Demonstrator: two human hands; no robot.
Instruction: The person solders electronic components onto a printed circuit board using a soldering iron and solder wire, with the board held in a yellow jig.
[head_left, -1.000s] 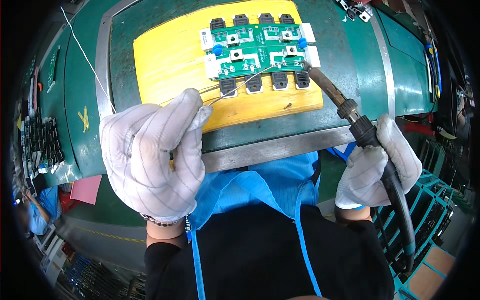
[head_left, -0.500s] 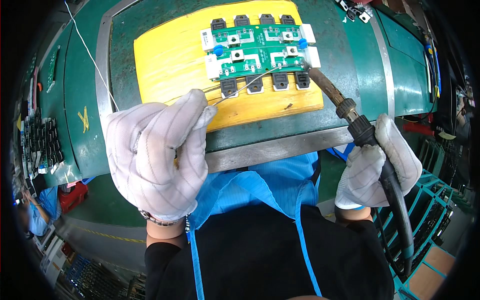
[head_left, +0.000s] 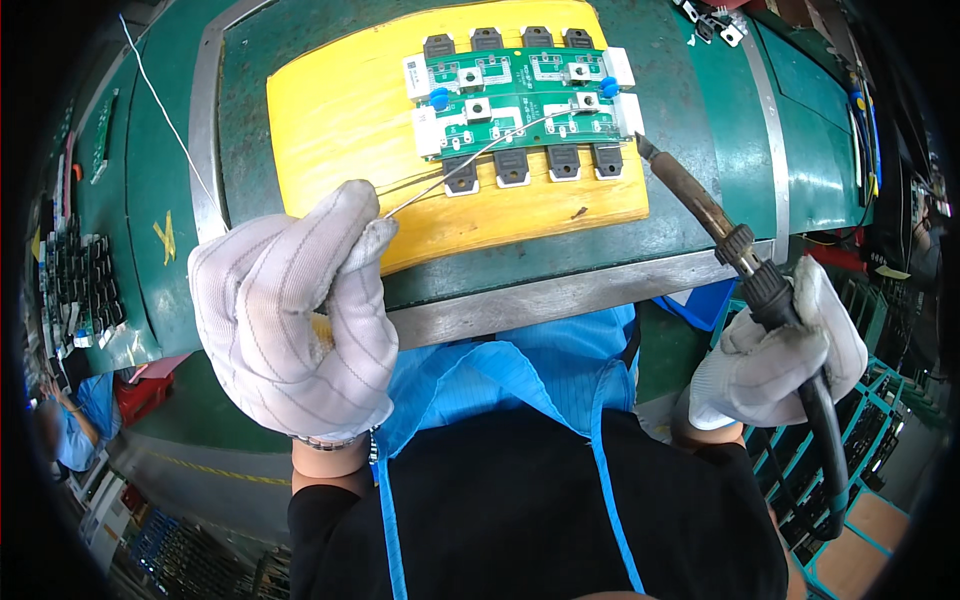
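My gloved left hand (head_left: pixel 295 315) pinches a thin solder wire (head_left: pixel 425 192) between thumb and forefinger. The wire slants up to the right, its far end over the right half of a green circuit board (head_left: pixel 505 112). My gloved right hand (head_left: pixel 780 360) is wrapped round the handle of a soldering iron (head_left: pixel 695 195). The iron's tip points up and left, just off the board's lower right corner, beside a white block (head_left: pixel 630 115). Black flat components (head_left: pixel 511 166) stick out along the board's near and far edges. Square metal terminals and blue discs sit on top of it.
The circuit board lies on a yellow slab (head_left: pixel 340 130) on the green bench, whose metal edge (head_left: pixel 560 292) runs in front of me. Dark parts (head_left: pixel 85 285) stand in rows at the left. Loose components (head_left: pixel 715 25) lie at the far right. A blue tray (head_left: pixel 705 305) shows below the edge.
My right hand has drawn the iron right and toward me, and its tip has come away from the board's corner. My left hand has shifted left with the solder wire.
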